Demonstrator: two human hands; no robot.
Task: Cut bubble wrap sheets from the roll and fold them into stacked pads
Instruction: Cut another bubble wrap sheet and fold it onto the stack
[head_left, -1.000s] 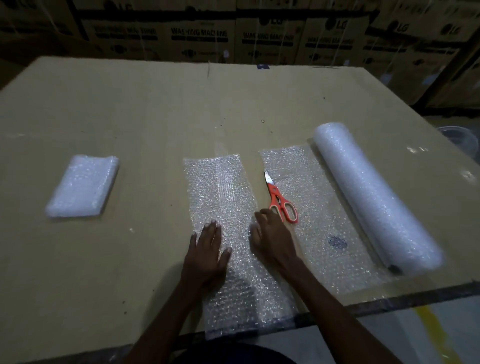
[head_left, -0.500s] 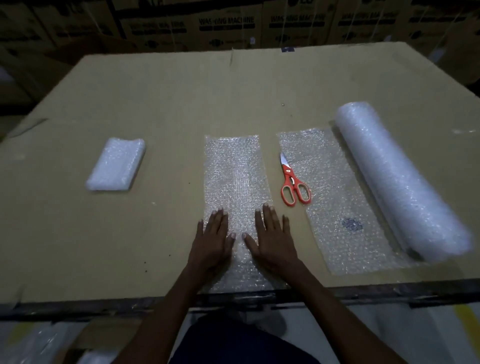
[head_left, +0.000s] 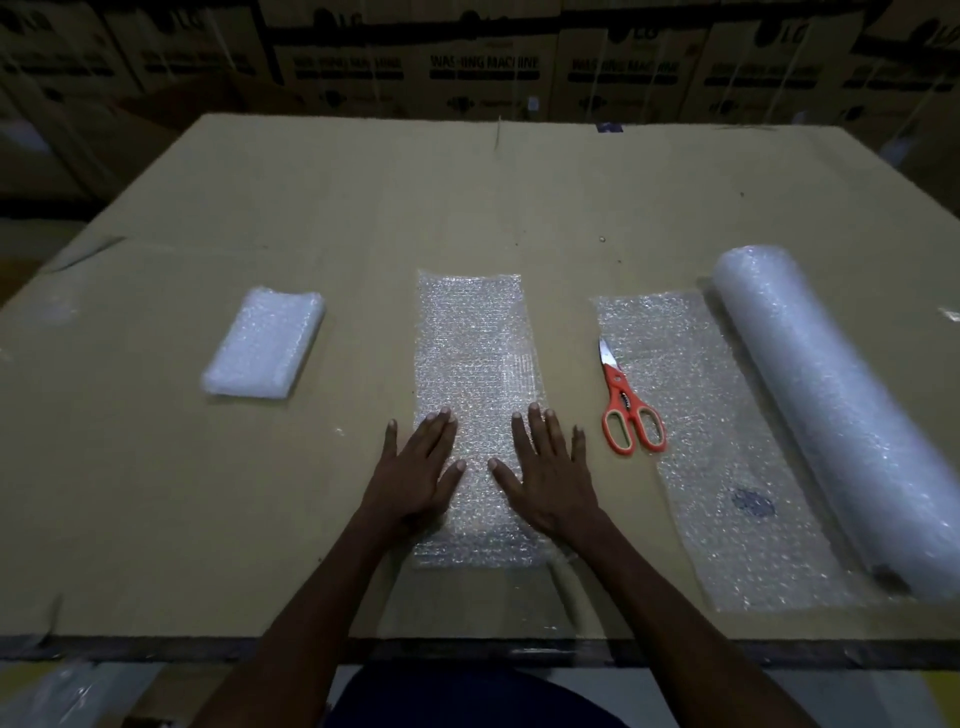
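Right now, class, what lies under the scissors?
The scissors lie on the bubble wrap sheet unrolled from the roll, over the cardboard table. What their handles cover cannot be seen.

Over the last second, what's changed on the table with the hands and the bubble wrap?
The right hand left the spot beside the scissors and moved left onto the cut sheet; it now lies flat there next to the left hand. Both palms press the near part of the sheet, fingers spread. Nothing was picked up. The folded pad, the scissors and the roll lie where they were; the camera shifted.
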